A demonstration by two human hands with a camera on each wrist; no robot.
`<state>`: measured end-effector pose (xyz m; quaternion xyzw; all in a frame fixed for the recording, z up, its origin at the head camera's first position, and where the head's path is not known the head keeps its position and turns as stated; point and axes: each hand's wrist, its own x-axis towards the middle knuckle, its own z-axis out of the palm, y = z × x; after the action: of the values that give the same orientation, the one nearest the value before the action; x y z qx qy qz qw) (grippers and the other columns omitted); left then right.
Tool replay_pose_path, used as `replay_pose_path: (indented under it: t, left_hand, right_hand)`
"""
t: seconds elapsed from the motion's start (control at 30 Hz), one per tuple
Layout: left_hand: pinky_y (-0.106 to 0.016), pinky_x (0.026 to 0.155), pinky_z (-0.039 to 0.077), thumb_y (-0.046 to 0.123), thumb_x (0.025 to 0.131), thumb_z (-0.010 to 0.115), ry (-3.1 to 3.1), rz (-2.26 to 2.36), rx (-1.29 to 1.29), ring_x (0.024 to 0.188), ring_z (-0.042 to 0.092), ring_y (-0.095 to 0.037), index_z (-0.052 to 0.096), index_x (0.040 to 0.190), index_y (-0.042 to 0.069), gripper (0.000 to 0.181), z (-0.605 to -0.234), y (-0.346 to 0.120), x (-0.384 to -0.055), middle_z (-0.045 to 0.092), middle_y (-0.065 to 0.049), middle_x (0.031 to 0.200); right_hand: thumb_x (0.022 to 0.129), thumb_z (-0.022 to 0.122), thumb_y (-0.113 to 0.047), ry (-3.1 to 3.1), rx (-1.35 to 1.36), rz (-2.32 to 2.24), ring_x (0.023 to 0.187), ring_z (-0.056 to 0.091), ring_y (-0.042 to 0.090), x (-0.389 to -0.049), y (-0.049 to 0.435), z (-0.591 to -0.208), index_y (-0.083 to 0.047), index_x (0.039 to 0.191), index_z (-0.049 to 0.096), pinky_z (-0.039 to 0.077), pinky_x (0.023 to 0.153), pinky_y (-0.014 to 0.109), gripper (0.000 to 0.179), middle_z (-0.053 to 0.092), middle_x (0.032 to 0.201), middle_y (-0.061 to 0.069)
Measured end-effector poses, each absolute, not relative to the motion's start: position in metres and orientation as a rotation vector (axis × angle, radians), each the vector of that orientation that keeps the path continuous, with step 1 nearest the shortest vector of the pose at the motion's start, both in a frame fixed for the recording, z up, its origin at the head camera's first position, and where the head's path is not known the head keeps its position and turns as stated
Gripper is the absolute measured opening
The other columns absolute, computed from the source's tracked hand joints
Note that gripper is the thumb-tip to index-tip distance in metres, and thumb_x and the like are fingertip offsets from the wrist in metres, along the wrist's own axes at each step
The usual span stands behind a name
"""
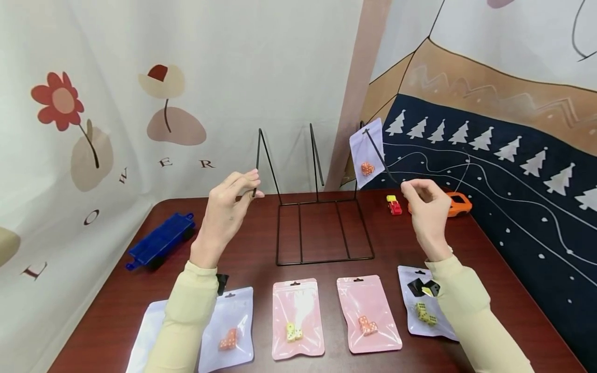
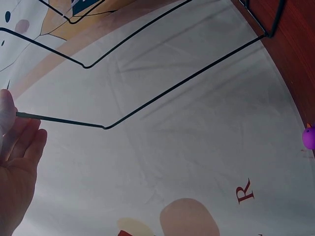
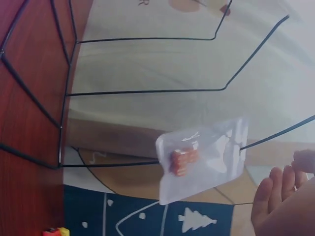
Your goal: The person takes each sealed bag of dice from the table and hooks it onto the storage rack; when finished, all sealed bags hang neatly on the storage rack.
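Observation:
A black wire display rack stands on the table, its three prongs rising at the back and angling toward me. My left hand pinches the tip of the left prong between thumb and fingers. The middle prong carries nothing. From the right prong hangs a small lilac zip bag with orange dice inside, the prong passing through its top. My right hand is just by that prong's tip, fingers loosely bent; in the right wrist view the fingers lie below the wire, which leaves the frame.
Along the front lie pink bags with yellow dice and orange dice, plus lilac bags with orange dice and yellow-green dice; another lilac bag is partly under my left sleeve. Blue trailer left; red-yellow toy and orange car right.

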<state>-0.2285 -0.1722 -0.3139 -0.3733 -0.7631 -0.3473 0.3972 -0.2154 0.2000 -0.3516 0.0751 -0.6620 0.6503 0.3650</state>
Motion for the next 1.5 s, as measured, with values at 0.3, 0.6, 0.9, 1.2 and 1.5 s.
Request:
replay_pose_path:
  t: [0.3, 0.6, 0.9, 1.2, 1.5]
  left_hand:
    - [-0.016, 0.076, 0.053, -0.02, 0.076, 0.067, -1.95, -0.892, -0.951, 0.105, 0.063, -0.024, 0.068, 0.094, -0.005, 0.023, -0.313, -0.169, -0.23, 0.063, -0.013, 0.099]
    - [-0.019, 0.075, 0.054, -0.018, 0.077, 0.068, -1.933, -0.867, -0.952, 0.105, 0.063, -0.022, 0.068, 0.095, -0.005, 0.022, -0.312, -0.169, -0.231, 0.064, -0.013, 0.099]
    - [-0.02, 0.082, 0.052, -0.016, 0.077, 0.068, -1.912, -0.89, -0.948, 0.104, 0.063, -0.025, 0.069, 0.094, -0.005, 0.021, -0.312, -0.17, -0.23, 0.065, -0.012, 0.098]
    - [-0.02, 0.081, 0.053, -0.018, 0.078, 0.066, -1.889, -0.94, -0.941, 0.104, 0.063, -0.025, 0.069, 0.091, -0.005, 0.018, -0.312, -0.17, -0.229, 0.065, -0.013, 0.096]
    - [-0.021, 0.086, 0.051, -0.017, 0.077, 0.068, -1.881, -0.927, -0.917, 0.104, 0.064, -0.026, 0.068, 0.09, -0.004, 0.018, -0.315, -0.17, -0.23, 0.065, -0.013, 0.095]
  right_hand:
    - [0.085, 0.068, 0.003, -1.77, 0.152, 1.628, 0.077, 0.061, 0.012, -0.175, 0.213, -0.354, 0.011, 0.09, 0.066, 0.049, 0.068, 0.019, 0.009, 0.067, 0.084, 0.004]
    - [0.086, 0.068, 0.001, -2.002, 0.004, 1.525, 0.074, 0.06, 0.015, -0.135, 0.24, -0.369, 0.009, 0.095, 0.065, 0.048, 0.061, 0.016, 0.012, 0.065, 0.083, 0.002]
    - [0.089, 0.067, -0.005, -2.296, -0.1, 1.392, 0.073, 0.06, 0.007, -0.101, 0.279, -0.392, 0.002, 0.105, 0.064, 0.05, 0.063, 0.012, 0.017, 0.065, 0.089, -0.008]
    - [0.093, 0.064, -0.02, -2.613, -0.137, 1.251, 0.073, 0.062, 0.006, -0.072, 0.296, -0.419, -0.002, 0.109, 0.064, 0.054, 0.06, 0.017, 0.024, 0.067, 0.087, 0.005]
    - [0.097, 0.057, -0.026, -2.855, -0.264, 1.292, 0.075, 0.061, 0.004, -0.051, 0.321, -0.448, 0.005, 0.119, 0.058, 0.055, 0.06, 0.025, 0.038, 0.064, 0.106, 0.017]
